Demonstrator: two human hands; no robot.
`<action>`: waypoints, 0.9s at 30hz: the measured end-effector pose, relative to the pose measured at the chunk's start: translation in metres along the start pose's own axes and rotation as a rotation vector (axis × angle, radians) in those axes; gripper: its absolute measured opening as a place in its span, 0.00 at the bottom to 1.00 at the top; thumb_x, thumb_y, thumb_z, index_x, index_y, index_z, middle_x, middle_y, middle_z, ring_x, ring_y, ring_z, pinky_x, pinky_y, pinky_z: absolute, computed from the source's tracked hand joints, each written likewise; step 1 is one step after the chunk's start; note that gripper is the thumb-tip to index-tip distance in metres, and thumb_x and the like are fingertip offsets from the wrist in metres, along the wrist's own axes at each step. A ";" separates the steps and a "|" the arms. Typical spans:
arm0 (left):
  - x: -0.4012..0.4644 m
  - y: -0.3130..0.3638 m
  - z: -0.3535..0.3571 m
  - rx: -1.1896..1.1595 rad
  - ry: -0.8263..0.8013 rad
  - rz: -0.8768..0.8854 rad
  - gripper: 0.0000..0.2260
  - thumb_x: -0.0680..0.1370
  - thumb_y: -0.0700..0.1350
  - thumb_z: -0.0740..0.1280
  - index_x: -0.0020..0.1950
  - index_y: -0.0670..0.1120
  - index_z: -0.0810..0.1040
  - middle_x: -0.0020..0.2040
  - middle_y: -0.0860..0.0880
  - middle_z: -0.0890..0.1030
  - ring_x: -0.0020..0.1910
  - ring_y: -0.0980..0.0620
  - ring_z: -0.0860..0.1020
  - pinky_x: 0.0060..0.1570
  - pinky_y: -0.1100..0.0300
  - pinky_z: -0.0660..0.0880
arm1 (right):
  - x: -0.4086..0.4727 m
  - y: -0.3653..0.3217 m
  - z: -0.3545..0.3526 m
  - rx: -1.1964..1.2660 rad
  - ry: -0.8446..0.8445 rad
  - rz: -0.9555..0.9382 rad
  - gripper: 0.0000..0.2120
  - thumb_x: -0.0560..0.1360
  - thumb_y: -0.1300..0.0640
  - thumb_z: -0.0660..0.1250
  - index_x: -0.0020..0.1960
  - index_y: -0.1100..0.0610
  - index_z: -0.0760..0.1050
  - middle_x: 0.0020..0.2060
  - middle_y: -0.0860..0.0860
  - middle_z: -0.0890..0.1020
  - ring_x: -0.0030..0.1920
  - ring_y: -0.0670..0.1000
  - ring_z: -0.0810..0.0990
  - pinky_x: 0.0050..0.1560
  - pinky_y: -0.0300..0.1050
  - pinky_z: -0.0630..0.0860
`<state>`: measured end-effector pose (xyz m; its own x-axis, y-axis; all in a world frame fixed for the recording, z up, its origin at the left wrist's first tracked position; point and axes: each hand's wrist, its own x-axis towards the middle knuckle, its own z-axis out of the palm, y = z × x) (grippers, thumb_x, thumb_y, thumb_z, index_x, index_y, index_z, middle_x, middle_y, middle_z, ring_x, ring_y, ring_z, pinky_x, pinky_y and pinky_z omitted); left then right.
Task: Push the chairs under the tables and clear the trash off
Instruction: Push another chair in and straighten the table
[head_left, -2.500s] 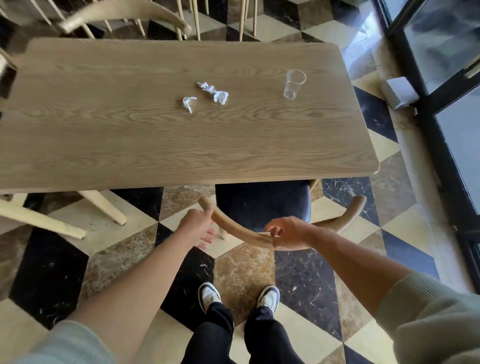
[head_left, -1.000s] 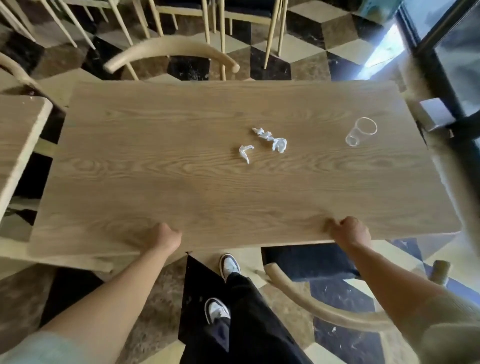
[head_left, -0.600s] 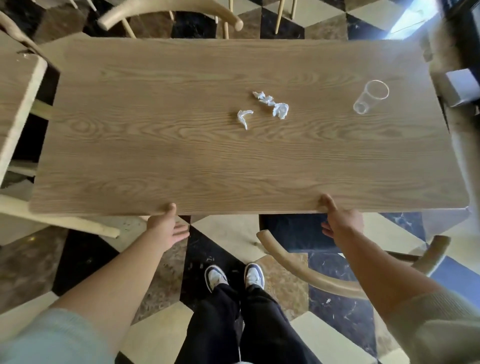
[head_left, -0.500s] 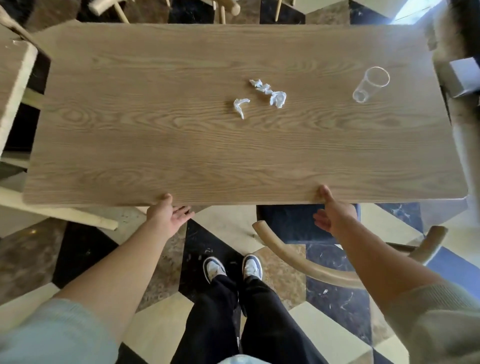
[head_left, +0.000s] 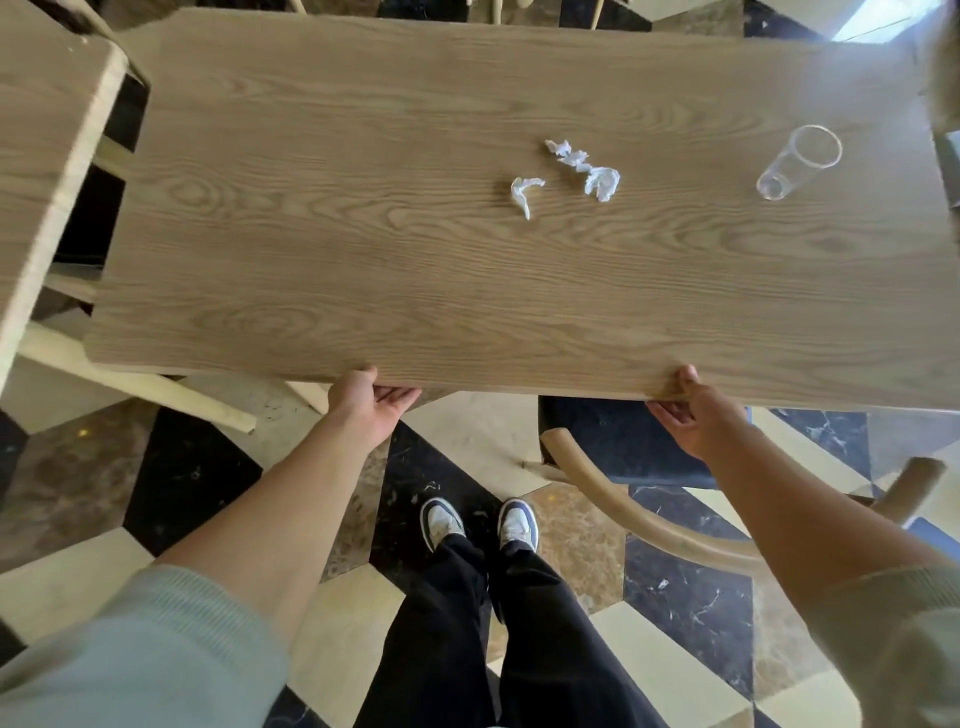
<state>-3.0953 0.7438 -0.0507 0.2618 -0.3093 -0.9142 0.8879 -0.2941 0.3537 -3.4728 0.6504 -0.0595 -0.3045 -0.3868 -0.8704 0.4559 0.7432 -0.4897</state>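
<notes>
A long wooden table (head_left: 415, 270) fills the upper view. Two crumpled white tissues, a small one (head_left: 524, 192) and a longer one (head_left: 587, 166), lie right of its centre. A clear plastic cup (head_left: 797, 161) stands near the right end. My left hand (head_left: 369, 402) and my right hand (head_left: 693, 415) are both at the table's near edge, thumbs on top and fingers under it. A chair with a dark seat (head_left: 623, 441) and a curved wooden backrest (head_left: 654, 527) sits partly under the table, below my right hand.
A second wooden table (head_left: 47, 130) stands close on the left with a narrow gap between. Pale wooden legs (head_left: 140, 384) slant beneath the left end. My shoes (head_left: 478, 525) stand on a checkered tile floor just left of the chair.
My hands have left the chair's backrest and gone to the table's near edge. Over the last half second they stay at that edge while the view shifts slightly.
</notes>
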 end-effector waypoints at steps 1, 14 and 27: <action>0.000 0.002 -0.003 0.013 -0.002 -0.003 0.13 0.86 0.40 0.58 0.68 0.34 0.68 0.64 0.35 0.76 0.70 0.34 0.73 0.71 0.36 0.69 | -0.002 0.003 -0.001 -0.005 -0.002 0.004 0.17 0.77 0.56 0.74 0.62 0.60 0.74 0.52 0.57 0.85 0.46 0.56 0.85 0.35 0.54 0.84; 0.008 0.029 -0.053 0.055 0.046 0.007 0.27 0.80 0.56 0.68 0.70 0.38 0.69 0.62 0.35 0.79 0.60 0.37 0.80 0.63 0.37 0.77 | -0.039 0.059 0.002 -0.009 -0.026 0.067 0.10 0.79 0.57 0.70 0.57 0.62 0.74 0.53 0.59 0.83 0.48 0.56 0.83 0.29 0.51 0.83; -0.001 0.054 -0.093 0.193 0.174 0.007 0.29 0.79 0.56 0.70 0.73 0.43 0.66 0.63 0.38 0.76 0.59 0.40 0.76 0.68 0.40 0.74 | -0.082 0.114 0.005 -0.016 -0.003 0.101 0.10 0.78 0.59 0.71 0.51 0.63 0.72 0.49 0.62 0.82 0.46 0.58 0.83 0.38 0.55 0.85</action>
<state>-3.0127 0.8125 -0.0488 0.3435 -0.1567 -0.9260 0.8015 -0.4649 0.3760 -3.3917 0.7643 -0.0448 -0.2553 -0.3114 -0.9153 0.4702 0.7872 -0.3990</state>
